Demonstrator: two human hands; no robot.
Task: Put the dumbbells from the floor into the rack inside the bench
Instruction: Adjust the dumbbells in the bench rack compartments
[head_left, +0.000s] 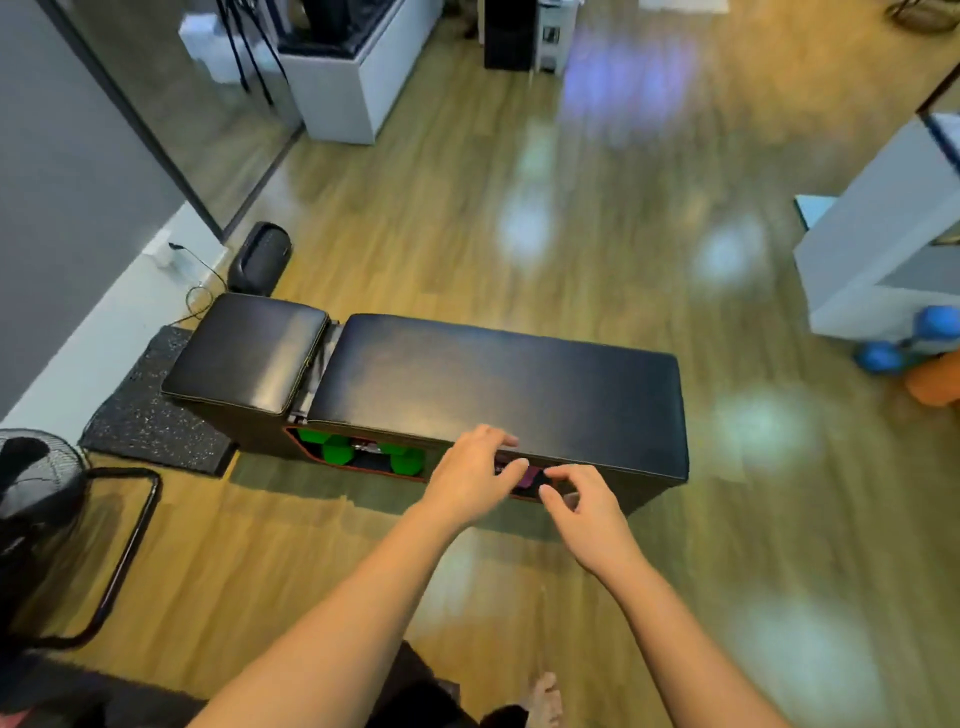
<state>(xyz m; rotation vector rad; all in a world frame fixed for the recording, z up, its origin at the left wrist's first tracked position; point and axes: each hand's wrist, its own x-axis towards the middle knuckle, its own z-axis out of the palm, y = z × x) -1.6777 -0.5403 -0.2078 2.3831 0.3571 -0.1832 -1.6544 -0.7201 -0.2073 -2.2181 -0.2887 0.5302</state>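
Head view. A black bench (493, 374) is seen lying across the floor, its side opening facing the camera. Inside the rack (363, 470), at about 9 o'clock from the hands, green dumbbells (340, 449) are already seated. A purple dumbbell (530, 477) is glimpsed in the opening between the two hands; only a small patch shows, and the frame is motion-blurred.

Left hand (470, 480): fingers spread loosely, tips at the bench's lower edge, beside the purple dumbbell. No closed grasp is seen. Right hand (584, 506): fingers curled and apart, just at 3 o'clock of the purple patch. Whether either hand touches the dumbbell cannot be told.

Blue dumbbells (909, 343) remain on the floor at 2 o'clock, well apart from the bench, next to an orange object (935, 384) and a white cabinet (883, 249).

Judged step: the purple dumbbell is being seated in the rack.

To do it well: the dumbbell should be pushed in level, parallel to the green ones, until it rests fully inside the opening and cannot roll out. Fingers should be kept clear of the gap between dumbbell head and the bench's edge. The blue pair is judged to be next.
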